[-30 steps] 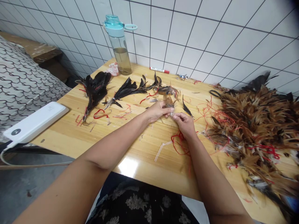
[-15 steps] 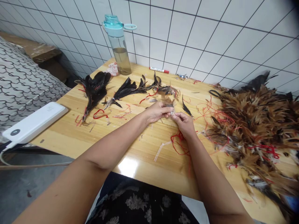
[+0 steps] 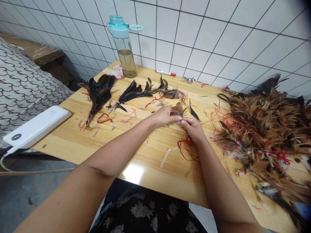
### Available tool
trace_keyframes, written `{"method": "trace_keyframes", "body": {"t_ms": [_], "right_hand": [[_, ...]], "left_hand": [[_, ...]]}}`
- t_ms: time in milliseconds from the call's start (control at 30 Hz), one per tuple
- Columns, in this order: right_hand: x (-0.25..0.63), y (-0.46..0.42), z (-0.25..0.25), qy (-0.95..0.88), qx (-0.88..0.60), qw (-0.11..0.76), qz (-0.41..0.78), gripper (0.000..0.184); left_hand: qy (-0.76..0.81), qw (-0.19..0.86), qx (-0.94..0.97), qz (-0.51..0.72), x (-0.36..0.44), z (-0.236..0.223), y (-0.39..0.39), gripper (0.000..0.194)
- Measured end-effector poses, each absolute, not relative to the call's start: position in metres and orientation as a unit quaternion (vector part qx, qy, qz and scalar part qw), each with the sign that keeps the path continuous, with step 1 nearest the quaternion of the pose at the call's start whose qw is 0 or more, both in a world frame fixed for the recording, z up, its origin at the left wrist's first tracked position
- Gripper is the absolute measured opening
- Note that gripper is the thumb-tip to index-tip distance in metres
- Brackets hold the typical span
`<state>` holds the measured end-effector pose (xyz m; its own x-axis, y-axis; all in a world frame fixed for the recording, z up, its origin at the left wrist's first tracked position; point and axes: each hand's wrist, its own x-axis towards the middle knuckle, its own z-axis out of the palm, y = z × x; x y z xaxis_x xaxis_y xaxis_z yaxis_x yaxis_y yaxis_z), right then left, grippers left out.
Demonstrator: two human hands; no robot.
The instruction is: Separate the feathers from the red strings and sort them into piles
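My left hand is closed round a small bunch of brown feathers, whose tips stick up above the fingers. The fingers of my right hand are pinched together at the quill end of that bunch, touching the left thumb. What lies between the right fingertips is too small to make out. Red string lies in loops on the table below my right wrist. A clear plastic strip rests beside it. One dark feather lies just beyond my right hand.
A large pile of brown feathers covers the table's right side. Bundles of black feathers lie at the left. A water bottle stands at the back, near a red marker. A white power bank sits at the left edge.
My right hand has shifted slightly to the right, and its fingers have closed together at the bunch's end. My left thumb now reaches further over the quills. The table's contents look the same.
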<state>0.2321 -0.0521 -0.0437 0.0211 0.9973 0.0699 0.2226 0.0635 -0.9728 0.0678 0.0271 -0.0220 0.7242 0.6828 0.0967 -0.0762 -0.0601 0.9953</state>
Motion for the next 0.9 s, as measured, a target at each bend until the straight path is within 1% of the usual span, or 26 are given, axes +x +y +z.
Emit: {"method": "trace_keyframes", "body": {"t_ms": [167, 367, 500, 700, 767, 900], "right_hand": [[0.233, -0.0508, -0.0433, -0.599, -0.549, 0.431, 0.393, 0.031], [0.2362, -0.049, -0.0495, -0.634, -0.558, 0.41, 0.345, 0.026], [0.2364, -0.0493, -0.0517, -0.628, -0.542, 0.428, 0.359, 0.031], [0.2354, -0.0505, -0.0465, -0.628, -0.529, 0.411, 0.396, 0.038], [0.2356, -0.0505, -0.0451, -0.639, -0.518, 0.403, 0.402, 0.038], [0.2365, -0.0499, -0.0474, -0.651, -0.517, 0.397, 0.389, 0.033]], "left_hand": [[0.221, 0.609, 0.7, 0.299, 0.0708, -0.0223, 0.0226, 0.026], [0.219, 0.646, 0.671, 0.292, 0.0744, -0.0225, 0.0186, 0.024], [0.215, 0.687, 0.64, 0.269, 0.0726, -0.0222, 0.0196, 0.03], [0.203, 0.714, 0.628, 0.235, 0.0713, -0.0261, 0.0221, 0.027], [0.199, 0.719, 0.627, 0.224, 0.0722, -0.0285, 0.0226, 0.029], [0.206, 0.708, 0.639, 0.219, 0.0734, -0.0301, 0.0226, 0.027]]}}
